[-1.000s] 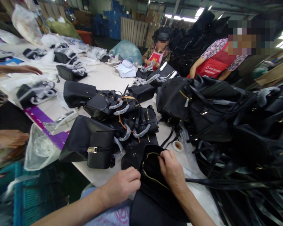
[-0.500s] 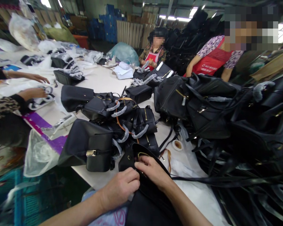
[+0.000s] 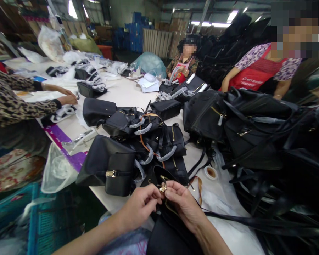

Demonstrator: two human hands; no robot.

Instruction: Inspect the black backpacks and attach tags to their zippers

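Note:
A black bag [image 3: 163,236] lies open in front of me, its mouth toward the table and a gold zip along the inside. Above that mouth, a small gold metal fitting [image 3: 162,189] shows between my fingertips; its exact kind is too small to make out. My right hand [image 3: 182,202] pinches the fitting between thumb and fingers. From the other side, the curled fingers of my left hand [image 3: 142,207] close on the fitting's edge. Just beyond the left hand stands a black backpack [image 3: 119,176] with a gold buckle on its front pocket.
Black bags with plastic-wrapped handles [image 3: 167,153] cover the table's middle; more bags [image 3: 252,141] are heaped at right. A tape roll [image 3: 210,173] lies near my right hand. Teal crates [image 3: 33,219] stand lower left. A co-worker's hands [image 3: 67,97] work at left; two people in red aprons are across.
My hands have come up from the bag's mouth, and the gold fitting now shows between them. The view has swung left, shifting the scene right. The co-worker's hands at left have come together.

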